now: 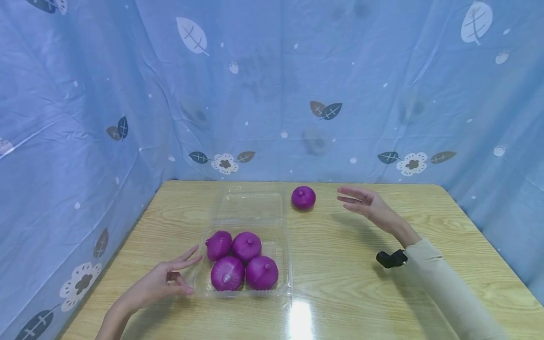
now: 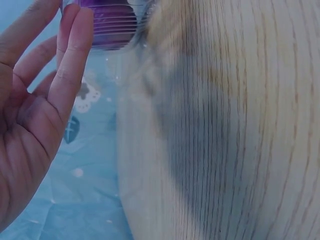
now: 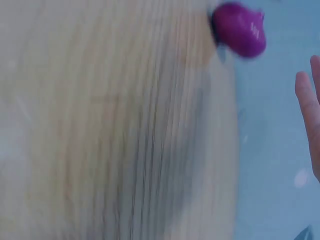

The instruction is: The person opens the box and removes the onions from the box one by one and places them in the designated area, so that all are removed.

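Several purple onions (image 1: 248, 246) sit in the base of a clear plastic clamshell box (image 1: 285, 245), whose lid (image 1: 250, 208) lies folded back behind them. At the box's left edge is my left hand (image 1: 159, 285), fingers reaching to its side; in the left wrist view, the fingertips of the left hand (image 2: 50, 95) appear at the box wall, though contact is hard to make out. One more onion (image 1: 303, 198) rests on the table to the right of the lid. My right hand (image 1: 366, 207) hovers to the right of that onion, fingers extended, holding nothing.
A wooden table (image 1: 340, 293) carries everything. Blue patterned cloth (image 1: 263, 94) hangs behind it and along the left and right sides. Beside the right forearm is a small black object (image 1: 391, 259), its kind unclear.
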Motion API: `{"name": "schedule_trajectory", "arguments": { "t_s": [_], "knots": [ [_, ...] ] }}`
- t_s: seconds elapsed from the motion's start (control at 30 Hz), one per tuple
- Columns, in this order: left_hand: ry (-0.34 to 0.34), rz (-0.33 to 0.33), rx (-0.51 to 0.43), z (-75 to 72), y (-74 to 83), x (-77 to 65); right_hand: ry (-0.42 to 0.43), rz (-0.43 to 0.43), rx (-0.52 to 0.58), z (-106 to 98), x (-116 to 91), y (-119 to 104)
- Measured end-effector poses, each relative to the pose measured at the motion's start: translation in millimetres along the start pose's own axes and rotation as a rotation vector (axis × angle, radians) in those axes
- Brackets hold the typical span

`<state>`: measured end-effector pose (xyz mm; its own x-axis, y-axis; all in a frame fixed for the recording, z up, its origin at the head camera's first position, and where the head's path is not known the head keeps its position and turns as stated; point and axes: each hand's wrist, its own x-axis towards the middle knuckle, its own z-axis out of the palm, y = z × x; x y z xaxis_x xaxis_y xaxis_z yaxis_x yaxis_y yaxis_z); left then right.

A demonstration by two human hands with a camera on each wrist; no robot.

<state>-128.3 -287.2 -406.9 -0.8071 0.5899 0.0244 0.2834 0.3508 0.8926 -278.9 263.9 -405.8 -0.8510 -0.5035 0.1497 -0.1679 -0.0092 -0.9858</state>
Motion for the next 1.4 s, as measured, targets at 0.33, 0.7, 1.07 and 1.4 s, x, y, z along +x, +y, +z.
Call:
{"name": "schedule_trajectory", "arguments": {
  "t_s": [0.33,0.7,1.07,1.4],
  "knots": [
    [-0.003,0.003,-0.018,0.1,-2.8,-0.8,-0.19,-0.064,0.062,49,-26,-21],
    [0.001,0.012,-0.034,0.5,-4.1,-1.6,-0.376,-0.116,0.248,100,-56,-26],
    [0.008,0.037,0.0,-0.5,-2.6,-2.3,-0.398,-0.154,0.184,153,-60,-15],
    [0.001,0.006,-0.016,-0.1,-5.2,-0.8,-0.509,-0.122,0.142,182,-27,-5]
  ]
}}
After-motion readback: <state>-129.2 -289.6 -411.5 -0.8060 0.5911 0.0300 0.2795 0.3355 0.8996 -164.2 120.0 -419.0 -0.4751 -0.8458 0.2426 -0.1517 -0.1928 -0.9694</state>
